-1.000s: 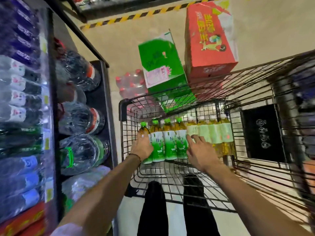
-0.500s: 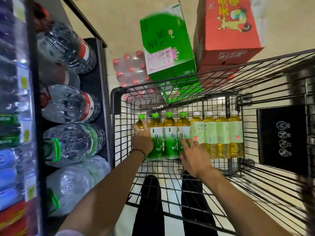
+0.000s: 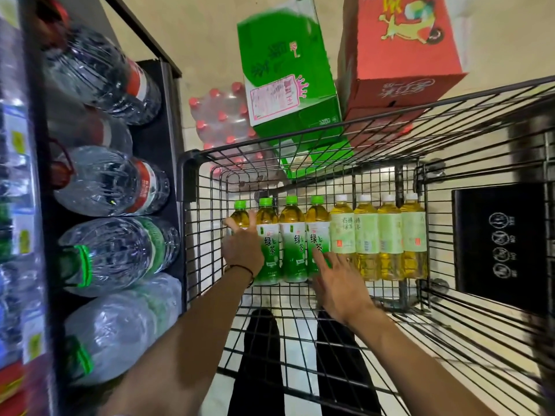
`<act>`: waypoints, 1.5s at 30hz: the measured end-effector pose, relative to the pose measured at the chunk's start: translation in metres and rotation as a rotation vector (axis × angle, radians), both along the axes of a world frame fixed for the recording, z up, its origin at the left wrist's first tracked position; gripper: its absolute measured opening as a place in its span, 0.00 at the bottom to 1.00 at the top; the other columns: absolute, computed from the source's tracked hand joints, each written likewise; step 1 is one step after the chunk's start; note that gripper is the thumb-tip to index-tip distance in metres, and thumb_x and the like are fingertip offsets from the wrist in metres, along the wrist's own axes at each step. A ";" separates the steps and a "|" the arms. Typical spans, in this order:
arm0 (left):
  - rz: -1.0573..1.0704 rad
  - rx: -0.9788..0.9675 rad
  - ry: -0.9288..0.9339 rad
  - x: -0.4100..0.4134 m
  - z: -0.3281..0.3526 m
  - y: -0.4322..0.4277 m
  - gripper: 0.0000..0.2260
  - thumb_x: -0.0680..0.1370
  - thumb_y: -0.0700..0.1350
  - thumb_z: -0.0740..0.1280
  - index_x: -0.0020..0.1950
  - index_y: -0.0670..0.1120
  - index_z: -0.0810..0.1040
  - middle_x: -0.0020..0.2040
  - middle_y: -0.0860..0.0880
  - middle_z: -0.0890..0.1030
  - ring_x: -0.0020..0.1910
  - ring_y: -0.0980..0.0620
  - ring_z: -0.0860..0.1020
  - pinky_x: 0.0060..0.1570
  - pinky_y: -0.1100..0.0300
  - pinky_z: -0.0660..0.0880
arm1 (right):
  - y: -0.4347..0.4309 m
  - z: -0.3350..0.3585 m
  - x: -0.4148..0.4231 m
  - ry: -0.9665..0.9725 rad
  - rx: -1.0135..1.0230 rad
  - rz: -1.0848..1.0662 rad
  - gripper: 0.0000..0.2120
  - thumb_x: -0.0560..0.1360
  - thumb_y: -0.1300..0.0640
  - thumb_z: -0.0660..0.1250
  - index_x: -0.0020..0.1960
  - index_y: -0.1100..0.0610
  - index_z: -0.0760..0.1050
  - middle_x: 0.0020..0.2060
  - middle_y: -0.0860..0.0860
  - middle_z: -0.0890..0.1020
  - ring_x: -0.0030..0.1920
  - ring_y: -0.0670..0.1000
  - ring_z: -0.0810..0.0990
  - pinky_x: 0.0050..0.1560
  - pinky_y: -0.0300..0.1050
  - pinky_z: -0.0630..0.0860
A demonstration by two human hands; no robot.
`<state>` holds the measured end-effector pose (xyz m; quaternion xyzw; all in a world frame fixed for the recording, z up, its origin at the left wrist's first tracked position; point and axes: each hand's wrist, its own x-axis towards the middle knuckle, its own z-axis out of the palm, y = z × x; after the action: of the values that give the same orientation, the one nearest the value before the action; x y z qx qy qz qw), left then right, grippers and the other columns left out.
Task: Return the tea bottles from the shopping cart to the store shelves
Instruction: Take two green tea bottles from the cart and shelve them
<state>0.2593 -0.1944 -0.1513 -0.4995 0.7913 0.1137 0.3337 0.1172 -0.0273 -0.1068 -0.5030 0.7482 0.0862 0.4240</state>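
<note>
**Hands barely shifted, every bottle yet to go**

Since half a second ago only small things have changed. The left hand (image 3: 241, 250) has fanned its fingers out straighter, and the right hand (image 3: 338, 283) has stayed put. Both hands are apart and flat, neither closed round anything.

Left fingers lie on the leftmost of the four green-capped bottles (image 3: 292, 235). Right fingertips touch the lower label of the rightmost of those four. Just to their right stand four white-capped bottles (image 3: 387, 235), untouched. All eight stand upright in one row against the far wall of the cart (image 3: 188, 175) (no gap in the row that I can see).

By my reading the job is at its very start. Nothing is lifted. The shelves (image 3: 156, 136) on the left, where big water jugs (image 3: 111, 181) lie on their sides, hold no tea that shows here. Eight bottles are left to carry over.
</note>
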 end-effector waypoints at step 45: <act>0.880 0.284 1.008 0.167 0.162 -0.081 0.44 0.62 0.37 0.73 0.72 0.71 0.68 0.46 0.50 0.82 0.37 0.51 0.83 0.35 0.57 0.80 | -0.124 -0.058 0.131 0.239 0.034 -0.465 0.47 0.78 0.38 0.66 0.78 0.71 0.50 0.70 0.66 0.67 0.70 0.63 0.66 0.68 0.55 0.71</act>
<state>0.4267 -0.2749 0.0109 -0.6120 0.5509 0.5601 -0.0903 0.2481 -0.1508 -0.1644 -0.2966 0.8868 0.0581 0.3495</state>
